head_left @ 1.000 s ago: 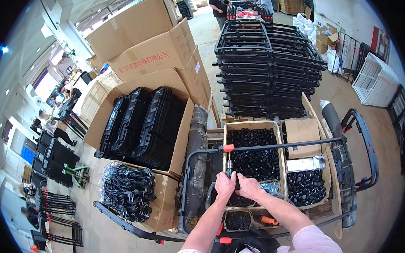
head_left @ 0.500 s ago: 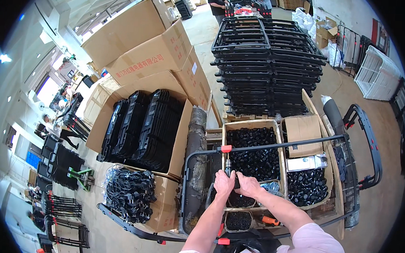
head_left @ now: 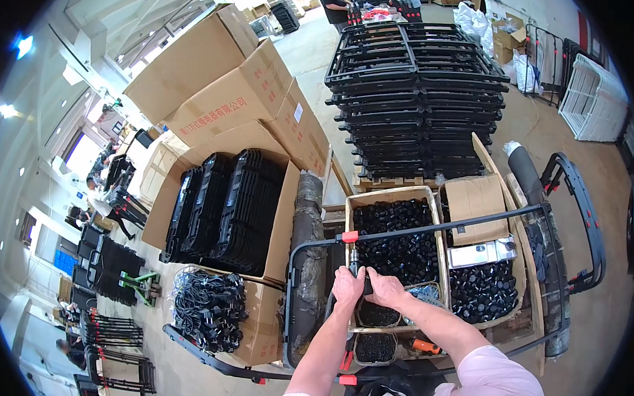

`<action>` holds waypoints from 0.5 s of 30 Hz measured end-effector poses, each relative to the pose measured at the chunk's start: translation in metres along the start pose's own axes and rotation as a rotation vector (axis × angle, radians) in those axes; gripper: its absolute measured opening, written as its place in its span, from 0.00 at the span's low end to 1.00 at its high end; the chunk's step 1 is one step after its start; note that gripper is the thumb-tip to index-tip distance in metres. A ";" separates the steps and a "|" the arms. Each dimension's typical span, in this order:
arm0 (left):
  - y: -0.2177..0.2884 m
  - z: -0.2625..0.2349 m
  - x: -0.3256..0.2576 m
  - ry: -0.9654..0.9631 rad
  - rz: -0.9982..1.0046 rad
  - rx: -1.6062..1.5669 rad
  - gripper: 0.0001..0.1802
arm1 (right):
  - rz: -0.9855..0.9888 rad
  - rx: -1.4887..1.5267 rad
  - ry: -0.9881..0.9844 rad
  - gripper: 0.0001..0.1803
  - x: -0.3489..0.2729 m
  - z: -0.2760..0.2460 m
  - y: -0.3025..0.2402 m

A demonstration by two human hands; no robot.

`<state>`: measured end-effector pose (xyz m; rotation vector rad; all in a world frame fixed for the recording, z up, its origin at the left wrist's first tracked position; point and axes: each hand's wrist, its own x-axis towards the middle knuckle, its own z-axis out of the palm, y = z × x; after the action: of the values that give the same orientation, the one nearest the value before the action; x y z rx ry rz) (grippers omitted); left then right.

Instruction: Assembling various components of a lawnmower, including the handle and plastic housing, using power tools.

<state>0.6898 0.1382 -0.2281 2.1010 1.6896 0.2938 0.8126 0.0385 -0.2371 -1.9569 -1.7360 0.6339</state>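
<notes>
Workshop floor (head_left: 305, 70) surrounds the work area on all sides. Centrally placed is a driver-like tool (head_left: 354, 259), its silver nose directed to 12 o'clock at a red corner piece (head_left: 350, 236) of the black tubular frame (head_left: 464, 222); contact cannot be determined. Over the past second the view has tilted slightly while tool and hands have kept their place, so the handling remains at this one spot. Left hand (head_left: 348, 284): clasped around the tool. Right hand (head_left: 386, 289): against its dark body from 3 o'clock, closure not discernible. Bare forearms (head_left: 326, 343) converge from 7 and 4 o'clock. Farther out: black caps (head_left: 399, 252), 2 o'clock; orange-handled tool (head_left: 426, 346), between 4 and 5; cables (head_left: 209, 310), 8; stacked frames (head_left: 420, 110), near 1.
</notes>
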 end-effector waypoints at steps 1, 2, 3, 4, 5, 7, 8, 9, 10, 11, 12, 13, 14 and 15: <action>0.000 -0.001 0.001 -0.022 -0.017 0.008 0.36 | 0.007 0.013 0.005 0.49 0.000 0.000 0.000; 0.001 -0.001 0.002 -0.019 -0.019 0.013 0.36 | 0.013 0.026 0.011 0.47 0.001 -0.001 0.000; 0.001 -0.002 0.002 -0.018 -0.017 0.012 0.36 | 0.009 0.031 0.011 0.47 0.002 -0.002 0.001; 0.001 -0.002 0.003 -0.017 -0.017 0.012 0.36 | -0.038 0.005 0.011 0.42 0.002 -0.003 0.001; 0.000 -0.002 0.005 -0.013 -0.021 0.018 0.36 | -0.085 -0.022 0.011 0.37 0.003 -0.003 0.001; 0.000 -0.004 0.005 -0.039 -0.027 0.018 0.36 | -0.110 -0.016 0.028 0.35 0.003 -0.001 0.000; 0.001 -0.005 0.005 -0.039 -0.031 0.022 0.36 | -0.129 -0.016 0.047 0.32 0.003 0.000 0.000; 0.003 -0.006 0.006 -0.063 -0.030 0.035 0.37 | -0.132 -0.011 0.044 0.32 0.001 0.000 0.001; 0.002 -0.008 0.006 -0.081 -0.032 0.049 0.37 | -0.119 0.011 0.045 0.30 0.000 -0.001 -0.001; 0.001 -0.010 0.006 -0.076 -0.040 0.055 0.37 | -0.105 0.033 0.046 0.29 -0.001 -0.003 -0.004; 0.001 -0.011 0.005 -0.079 -0.047 0.061 0.37 | -0.114 0.040 0.043 0.29 -0.002 -0.004 -0.005; 0.002 -0.010 0.003 -0.086 -0.052 0.064 0.37 | -0.110 0.051 0.037 0.29 -0.003 -0.004 -0.004; 0.003 -0.011 0.003 -0.083 -0.059 0.068 0.37 | -0.105 0.062 0.031 0.29 -0.004 -0.004 -0.004; 0.003 -0.012 0.003 -0.090 -0.057 0.071 0.37 | -0.110 0.066 0.026 0.29 -0.004 -0.005 -0.003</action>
<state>0.6884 0.1426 -0.2164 2.0798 1.7269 0.1224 0.8132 0.0342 -0.2314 -1.8041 -1.7697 0.6163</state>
